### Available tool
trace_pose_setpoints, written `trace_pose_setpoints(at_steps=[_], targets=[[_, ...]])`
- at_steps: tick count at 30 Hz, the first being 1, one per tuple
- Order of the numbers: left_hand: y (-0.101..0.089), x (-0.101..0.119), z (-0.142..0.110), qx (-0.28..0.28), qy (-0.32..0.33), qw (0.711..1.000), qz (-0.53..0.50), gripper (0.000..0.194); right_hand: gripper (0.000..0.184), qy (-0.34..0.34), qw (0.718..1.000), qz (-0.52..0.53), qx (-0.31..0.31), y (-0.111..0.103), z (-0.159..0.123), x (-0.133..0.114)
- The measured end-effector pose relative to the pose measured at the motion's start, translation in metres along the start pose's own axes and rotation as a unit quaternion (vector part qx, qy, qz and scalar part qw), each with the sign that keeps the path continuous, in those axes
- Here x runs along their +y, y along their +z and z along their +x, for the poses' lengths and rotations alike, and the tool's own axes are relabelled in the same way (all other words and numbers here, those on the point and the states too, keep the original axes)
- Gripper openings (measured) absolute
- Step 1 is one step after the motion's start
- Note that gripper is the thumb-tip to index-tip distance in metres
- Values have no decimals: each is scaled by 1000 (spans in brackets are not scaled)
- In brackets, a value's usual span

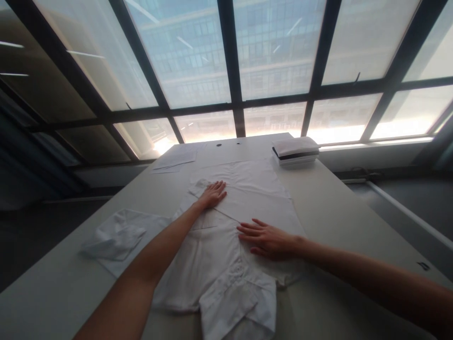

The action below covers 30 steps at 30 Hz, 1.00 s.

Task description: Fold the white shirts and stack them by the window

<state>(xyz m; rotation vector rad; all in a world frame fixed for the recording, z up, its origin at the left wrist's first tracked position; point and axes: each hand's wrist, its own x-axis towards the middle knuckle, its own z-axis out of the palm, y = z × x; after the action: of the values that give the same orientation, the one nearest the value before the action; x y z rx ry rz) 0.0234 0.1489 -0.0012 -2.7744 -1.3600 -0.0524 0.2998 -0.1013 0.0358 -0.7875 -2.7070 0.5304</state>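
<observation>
A white shirt [208, 255] lies spread over the table, wrinkled in places, with its collar end toward me. One sleeve stretches out to the left and ends in a crumpled bunch. My left hand [213, 194] rests flat on the fabric farther from me, fingers stretched and pointing right. Nearer to me and to the right, my right hand [264, 240] also lies flat on the shirt, fingers spread and pointing left. Neither hand grips anything. Parts of the shirt beneath my hands and left forearm are hidden.
On the far right of the white table [336, 222] sits a stack of folded cloth [296, 151], white with a dark layer. Sheets of paper [175, 159] lie at the far left. Large windows [276, 52] rise beyond the table, and a dark curtain [31, 160] hangs at left.
</observation>
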Motion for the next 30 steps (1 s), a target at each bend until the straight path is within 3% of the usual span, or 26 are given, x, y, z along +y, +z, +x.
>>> trace_pose_setpoints(at_steps=[4,10,22,24,27,30], targets=[[-1,2,-1,-10,-3,1000,-10,65,60,-19,999,35,-23,9,-13,-16],[-1,3,-1,-19,-7,1000,-15,68,61,-14,997,65,-49,4,-38,-36],[-11,14,-6,-32,-6,999,-12,67,58,-6,996,71,-52,3,-40,-42],[-11,16,-9,-14,-27,999,10,66,58,-2,996,73,-52,4,-41,-42],[-7,15,-14,41,-117,992,27,66,58,-3,996,78,-49,6,-41,-40],[-4,7,-19,20,-197,980,-12,66,58,-14,996,81,-46,6,-41,-38]])
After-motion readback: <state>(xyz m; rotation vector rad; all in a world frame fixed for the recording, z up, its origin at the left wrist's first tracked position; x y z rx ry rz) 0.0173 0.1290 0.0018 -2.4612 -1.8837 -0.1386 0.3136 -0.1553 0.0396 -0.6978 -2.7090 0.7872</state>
